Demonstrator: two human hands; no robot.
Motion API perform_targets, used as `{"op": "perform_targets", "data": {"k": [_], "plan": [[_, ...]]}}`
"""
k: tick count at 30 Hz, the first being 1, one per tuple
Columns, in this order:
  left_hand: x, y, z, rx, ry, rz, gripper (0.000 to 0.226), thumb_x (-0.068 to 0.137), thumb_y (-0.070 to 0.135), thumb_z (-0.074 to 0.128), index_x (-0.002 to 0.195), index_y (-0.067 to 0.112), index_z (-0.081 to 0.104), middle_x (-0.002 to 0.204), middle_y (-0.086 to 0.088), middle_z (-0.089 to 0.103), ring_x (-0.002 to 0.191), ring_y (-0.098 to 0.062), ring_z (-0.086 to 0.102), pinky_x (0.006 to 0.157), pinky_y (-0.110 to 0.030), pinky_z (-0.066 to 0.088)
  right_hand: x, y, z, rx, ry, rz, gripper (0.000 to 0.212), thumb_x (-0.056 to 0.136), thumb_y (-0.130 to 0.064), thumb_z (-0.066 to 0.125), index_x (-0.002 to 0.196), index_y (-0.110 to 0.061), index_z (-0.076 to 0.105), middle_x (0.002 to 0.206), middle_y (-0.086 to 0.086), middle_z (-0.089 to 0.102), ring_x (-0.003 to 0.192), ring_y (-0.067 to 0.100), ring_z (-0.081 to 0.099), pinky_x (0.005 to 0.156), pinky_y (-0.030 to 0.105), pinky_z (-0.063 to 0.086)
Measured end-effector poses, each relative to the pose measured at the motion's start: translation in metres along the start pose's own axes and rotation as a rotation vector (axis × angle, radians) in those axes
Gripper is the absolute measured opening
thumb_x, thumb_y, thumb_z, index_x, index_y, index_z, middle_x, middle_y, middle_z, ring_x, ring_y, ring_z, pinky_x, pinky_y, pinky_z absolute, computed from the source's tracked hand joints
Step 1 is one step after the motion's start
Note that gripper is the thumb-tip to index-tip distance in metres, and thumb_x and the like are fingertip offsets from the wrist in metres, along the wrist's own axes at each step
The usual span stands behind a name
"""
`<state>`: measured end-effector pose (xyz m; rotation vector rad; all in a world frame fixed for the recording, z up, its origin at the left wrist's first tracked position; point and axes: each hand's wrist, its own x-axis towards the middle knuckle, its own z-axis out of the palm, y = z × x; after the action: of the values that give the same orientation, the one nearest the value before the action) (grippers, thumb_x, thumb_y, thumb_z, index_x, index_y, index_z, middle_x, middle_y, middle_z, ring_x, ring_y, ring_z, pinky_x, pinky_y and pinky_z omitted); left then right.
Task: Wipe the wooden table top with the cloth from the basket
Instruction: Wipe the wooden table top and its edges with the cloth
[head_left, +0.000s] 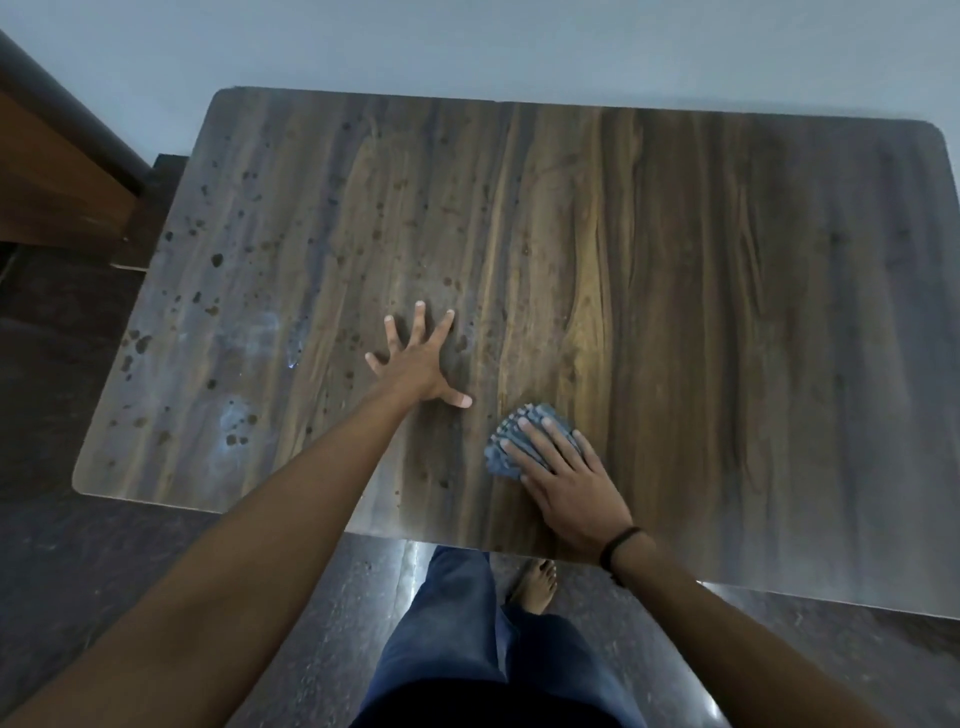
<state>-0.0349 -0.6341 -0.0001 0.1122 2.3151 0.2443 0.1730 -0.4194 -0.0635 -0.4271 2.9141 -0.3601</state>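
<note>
Right hand (563, 480) flat on the blue cloth (511, 441), fingers straight, close together.
Left hand (418, 358) splays on the wooden table top (727, 312); cloth partly hidden.

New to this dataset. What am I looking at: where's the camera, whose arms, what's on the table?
There is no robot here: a person works with bare hands. The single picture comes from a wide-angle camera worn on the head and looking down, so the arms reach in from the bottom and straight edges look bent. The left hand lies flat on the wooden table, fingers spread, holding nothing. The right hand, with a black wristband, presses a blue cloth onto the table top with straight fingers. Dark spots and pale smears mark the left part of the top; the right part looks cleaner. Below the near table edge you see the person's jeans and a bare foot on the dark floor.
</note>
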Motion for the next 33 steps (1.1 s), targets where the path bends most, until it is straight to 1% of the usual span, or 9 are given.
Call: {"op": "perform_targets", "data": {"k": [2,6,9,11,17,22,27,30,33], "plan": [[0.007,-0.002,-0.005,-0.013,-0.010,0.010,0.138,0.062,0.051,0.090,0.152,0.052,-0.014,0.155,0.013,-0.042,0.145,-0.039,-0.033,0.109,-0.079,0.003,0.016,0.026,-0.009,-0.010,0.001,-0.015,0.054,0.107,-0.039,0.030,0.159,-0.038,0.017,0.168,-0.006,0.015,0.156,0.019,0.006,0.122,0.054,0.020],[0.009,-0.006,0.000,-0.027,0.012,0.030,0.137,0.062,0.050,0.091,0.152,0.054,-0.012,0.157,0.013,-0.039,0.146,-0.039,-0.030,0.108,-0.079,0.003,0.058,0.030,-0.022,0.180,0.091,0.488,0.054,0.108,-0.035,0.032,0.160,-0.036,0.017,0.169,-0.005,0.005,0.155,0.020,-0.003,0.124,0.054,0.006],[0.010,-0.011,0.003,-0.031,0.036,0.037,0.138,0.060,0.051,0.091,0.153,0.054,-0.011,0.158,0.014,-0.037,0.147,-0.038,-0.030,0.108,-0.078,0.003,0.042,0.001,-0.009,0.090,0.034,0.236,0.054,0.106,-0.039,0.027,0.159,-0.037,0.016,0.168,-0.004,0.011,0.156,0.021,0.001,0.124,0.053,0.009],[0.011,-0.011,0.003,-0.027,0.049,0.038,0.138,0.059,0.052,0.091,0.152,0.054,-0.011,0.158,0.014,-0.037,0.146,-0.037,-0.030,0.108,-0.077,0.003,0.041,0.019,-0.017,0.055,-0.005,0.100,0.053,0.107,-0.041,0.025,0.159,-0.039,0.016,0.168,-0.006,0.014,0.156,0.020,0.005,0.124,0.053,0.014],[0.012,-0.009,0.003,-0.028,0.033,0.035,0.139,0.061,0.049,0.091,0.152,0.053,-0.013,0.157,0.013,-0.038,0.145,-0.037,-0.032,0.110,-0.077,0.002,0.106,0.038,-0.036,0.195,0.076,0.485,0.054,0.108,-0.036,0.028,0.160,-0.035,0.015,0.169,-0.004,0.004,0.156,0.022,-0.003,0.125,0.055,0.005],[0.017,-0.013,0.003,-0.001,0.026,0.047,0.139,0.061,0.054,0.089,0.152,0.051,-0.016,0.157,0.011,-0.040,0.145,-0.039,-0.032,0.110,-0.078,0.003,0.081,0.047,-0.032,0.036,-0.008,0.059,0.054,0.106,-0.042,0.024,0.159,-0.038,0.016,0.168,-0.008,0.013,0.156,0.018,0.004,0.123,0.054,0.017],[0.028,-0.013,-0.014,-0.007,0.043,0.054,0.137,0.061,0.060,0.087,0.153,0.051,-0.015,0.157,0.011,-0.040,0.144,-0.041,-0.032,0.112,-0.076,0.000,0.128,0.057,-0.045,0.176,0.071,0.455,0.054,0.108,-0.038,0.028,0.160,-0.037,0.014,0.169,-0.004,0.005,0.156,0.022,-0.003,0.125,0.054,0.006],[0.038,-0.015,-0.029,-0.040,0.039,0.020,0.138,0.061,0.056,0.089,0.153,0.051,-0.014,0.157,0.012,-0.040,0.144,-0.041,-0.032,0.111,-0.075,-0.001,0.090,0.024,-0.029,0.071,-0.008,0.155,0.055,0.107,-0.041,0.024,0.161,-0.034,0.014,0.169,-0.002,0.007,0.156,0.023,-0.001,0.124,0.054,0.009],[0.046,-0.016,-0.034,-0.041,0.013,0.007,0.140,0.060,0.054,0.090,0.152,0.052,-0.016,0.155,0.012,-0.042,0.144,-0.041,-0.034,0.111,-0.076,-0.002,0.081,0.046,-0.035,0.025,-0.072,-0.050,0.054,0.107,-0.043,0.021,0.160,-0.037,0.014,0.169,-0.007,0.009,0.156,0.019,0.002,0.125,0.051,0.010]]}}
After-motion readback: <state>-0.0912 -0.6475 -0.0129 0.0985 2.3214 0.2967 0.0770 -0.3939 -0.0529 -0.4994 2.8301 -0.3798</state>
